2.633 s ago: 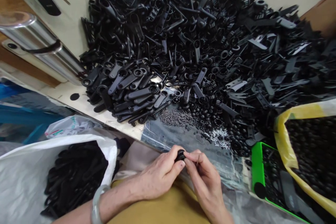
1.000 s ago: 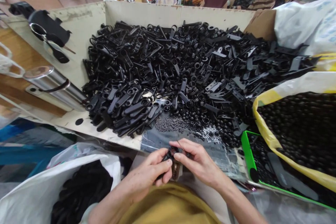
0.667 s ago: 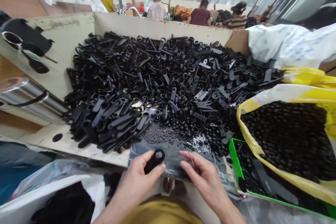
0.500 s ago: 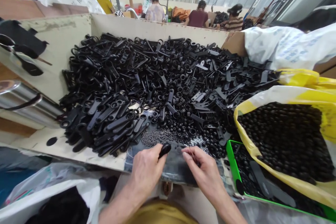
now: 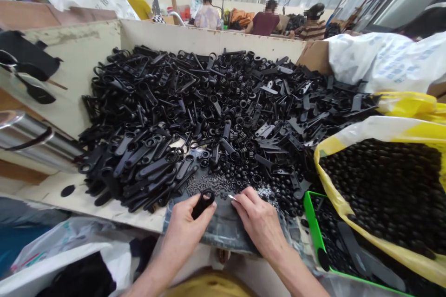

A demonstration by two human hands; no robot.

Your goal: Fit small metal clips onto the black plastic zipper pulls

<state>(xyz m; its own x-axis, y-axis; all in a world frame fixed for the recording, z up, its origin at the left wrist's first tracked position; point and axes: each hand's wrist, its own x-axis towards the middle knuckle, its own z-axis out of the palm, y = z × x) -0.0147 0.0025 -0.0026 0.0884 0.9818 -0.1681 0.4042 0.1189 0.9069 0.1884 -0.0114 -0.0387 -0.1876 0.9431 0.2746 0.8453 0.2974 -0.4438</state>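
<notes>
My left hand (image 5: 186,222) is closed round a black plastic handle with a ring end (image 5: 206,198), the ring facing up between thumb and fingers. A little to the right, my right hand (image 5: 258,216) pinches a small silvery metal pin (image 5: 232,197) that points toward the ring, apart from it. Both hands are over a dark mat (image 5: 226,225) at the table's front. Just beyond them lie a heap of small grey screws (image 5: 205,183), a patch of shiny pins (image 5: 267,192) and many small black balls (image 5: 240,171).
A large pile of black plastic parts (image 5: 181,83) fills the walled table. Finished-looking handles (image 5: 149,162) lie at left, near a steel flask (image 5: 35,139). At right stand a green tray (image 5: 313,222) and a yellow-white bag (image 5: 334,185) of black balls. Several people sit beyond the back wall (image 5: 209,37).
My left hand has moved slightly left and down, turning the handle so its ring shows. My right hand has rotated, and the metal pin now shows at its fingertips.
</notes>
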